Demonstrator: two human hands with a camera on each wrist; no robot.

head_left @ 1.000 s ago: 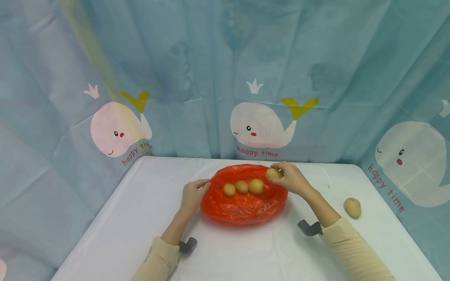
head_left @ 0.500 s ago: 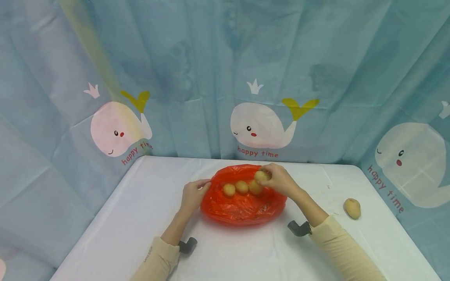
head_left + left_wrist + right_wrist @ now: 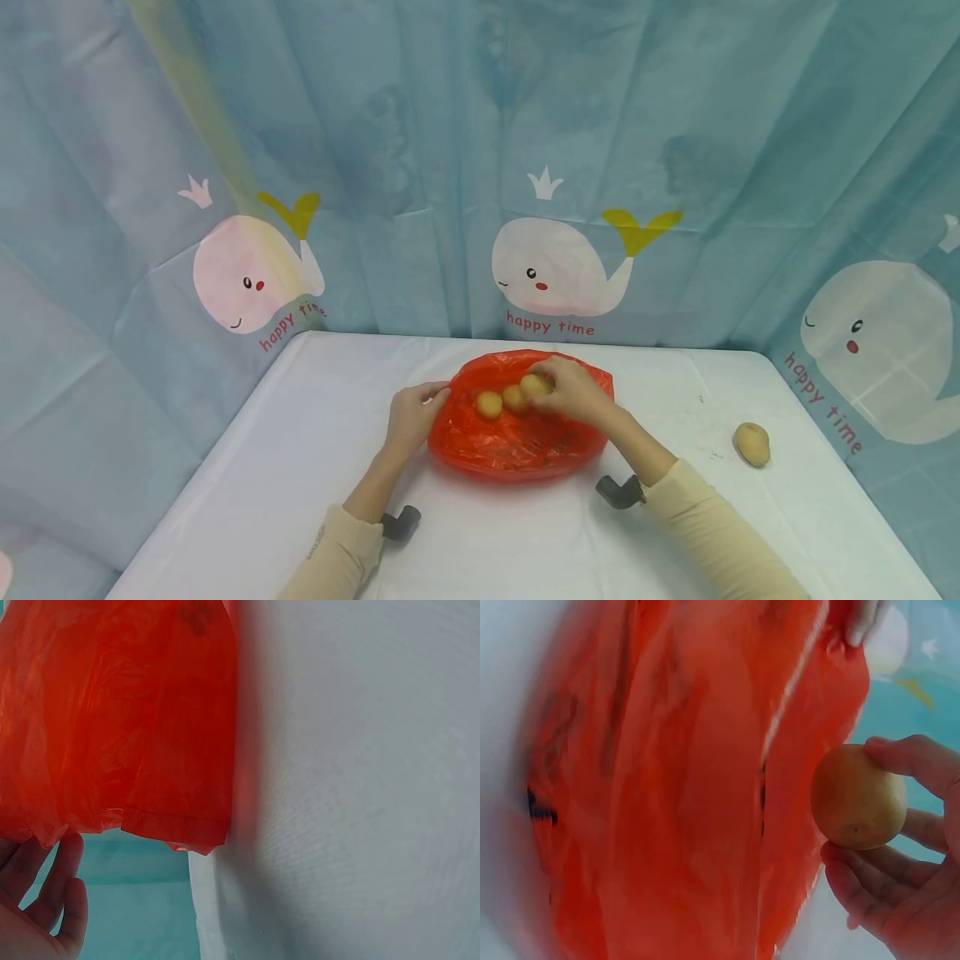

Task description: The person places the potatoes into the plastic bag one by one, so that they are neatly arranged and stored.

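Observation:
A red plastic bag (image 3: 510, 454) lies with its mouth spread wide in the head view. My left hand (image 3: 408, 417) pinches the left edge of its rim; in the left wrist view the fingertips (image 3: 71, 844) meet the film. My right hand (image 3: 576, 393) grips a round yellow-brown potato (image 3: 859, 796) between thumb and fingers, over the bag's mouth. Two more potatoes show to its left: one at the far left (image 3: 489, 406), one beside the held potato (image 3: 513, 398) and partly covered by it. The right hand hides part of the bag's right side.
Another potato (image 3: 752, 444) rests on the white table (image 3: 675, 550) at the right. Dark wrist mounts stick out below the left wrist (image 3: 402, 524) and the right wrist (image 3: 619, 492). A blue curtain (image 3: 420, 275) with whale prints hangs behind the table and along its sides.
My right hand has moved left across the bag's mouth with the held potato, now covering a potato that showed before. The left hand keeps its place at the rim.

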